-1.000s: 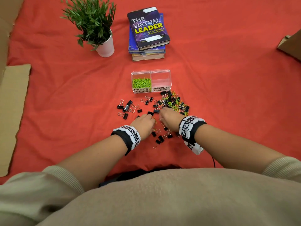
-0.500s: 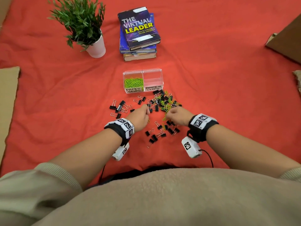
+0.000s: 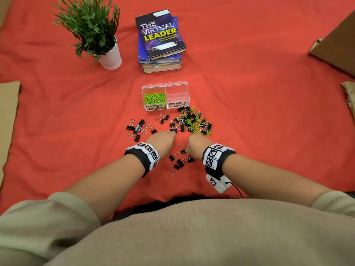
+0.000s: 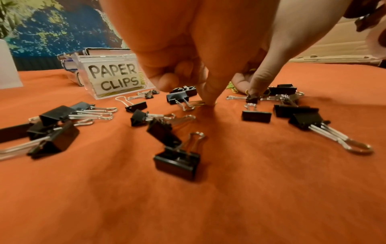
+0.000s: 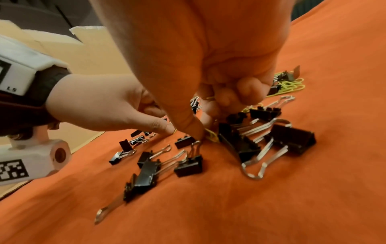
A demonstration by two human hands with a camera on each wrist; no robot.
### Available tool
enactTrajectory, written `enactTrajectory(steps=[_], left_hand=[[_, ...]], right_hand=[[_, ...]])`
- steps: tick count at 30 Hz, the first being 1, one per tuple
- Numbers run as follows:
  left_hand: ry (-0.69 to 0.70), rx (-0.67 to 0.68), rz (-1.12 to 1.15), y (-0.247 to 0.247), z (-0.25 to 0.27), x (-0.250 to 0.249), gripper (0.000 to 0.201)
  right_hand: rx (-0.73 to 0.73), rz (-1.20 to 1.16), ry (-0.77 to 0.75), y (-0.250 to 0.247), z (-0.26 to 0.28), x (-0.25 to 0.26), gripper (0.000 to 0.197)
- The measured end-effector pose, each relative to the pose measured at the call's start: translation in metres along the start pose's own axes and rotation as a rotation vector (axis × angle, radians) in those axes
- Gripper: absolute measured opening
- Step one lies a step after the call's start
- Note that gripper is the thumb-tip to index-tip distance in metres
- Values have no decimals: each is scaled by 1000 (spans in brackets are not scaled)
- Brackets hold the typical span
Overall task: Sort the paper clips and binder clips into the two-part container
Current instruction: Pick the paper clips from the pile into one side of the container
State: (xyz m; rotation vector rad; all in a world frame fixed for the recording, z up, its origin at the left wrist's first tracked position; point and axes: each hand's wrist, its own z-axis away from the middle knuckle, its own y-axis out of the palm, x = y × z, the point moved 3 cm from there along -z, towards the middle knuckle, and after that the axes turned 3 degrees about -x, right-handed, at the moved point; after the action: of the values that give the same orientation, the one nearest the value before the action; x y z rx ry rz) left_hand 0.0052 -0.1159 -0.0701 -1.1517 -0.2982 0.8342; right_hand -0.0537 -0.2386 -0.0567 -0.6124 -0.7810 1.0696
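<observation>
The clear two-part container (image 3: 165, 85) holds green paper clips (image 3: 154, 97) in its left part; the right part, labelled binder clips, looks bare. In front of it lies a mixed pile (image 3: 193, 121) of black binder clips and green paper clips. My left hand (image 3: 163, 140) has curled fingers, and its tips (image 4: 206, 99) pinch a paper clip (image 4: 198, 102) against the cloth. My right hand (image 3: 196, 144), just to its right, pinches a green paper clip (image 5: 211, 135) between thumb and fingers among binder clips (image 5: 240, 145).
Loose binder clips lie left of my hands (image 3: 137, 128) and between my wrists (image 3: 179, 162). A potted plant (image 3: 110, 58) and a stack of books (image 3: 160, 41) stand beyond the container. Cardboard borders the red cloth at left (image 3: 7, 116) and right (image 3: 338, 47).
My right hand reached to the edge of the mixed pile, then drew back toward me beside the left hand. The left hand edged slightly forward. The head view shifted.
</observation>
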Motion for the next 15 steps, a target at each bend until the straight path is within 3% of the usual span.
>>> enactTrajectory(steps=[5, 9, 12, 15], left_hand=[[-27, 11, 66, 1, 1, 3, 19], [-79, 3, 328, -4, 2, 0, 8], [-110, -17, 491, -11, -2, -5, 5], [-153, -38, 570, -18, -8, -10, 14]], right_hand=[[-80, -443, 44, -17, 1, -20, 10], [-74, -773, 137, -35, -1, -56, 9], [-155, -603, 175, -39, -4, -72, 17], [-222, -398, 124, -30, -7, -67, 12]])
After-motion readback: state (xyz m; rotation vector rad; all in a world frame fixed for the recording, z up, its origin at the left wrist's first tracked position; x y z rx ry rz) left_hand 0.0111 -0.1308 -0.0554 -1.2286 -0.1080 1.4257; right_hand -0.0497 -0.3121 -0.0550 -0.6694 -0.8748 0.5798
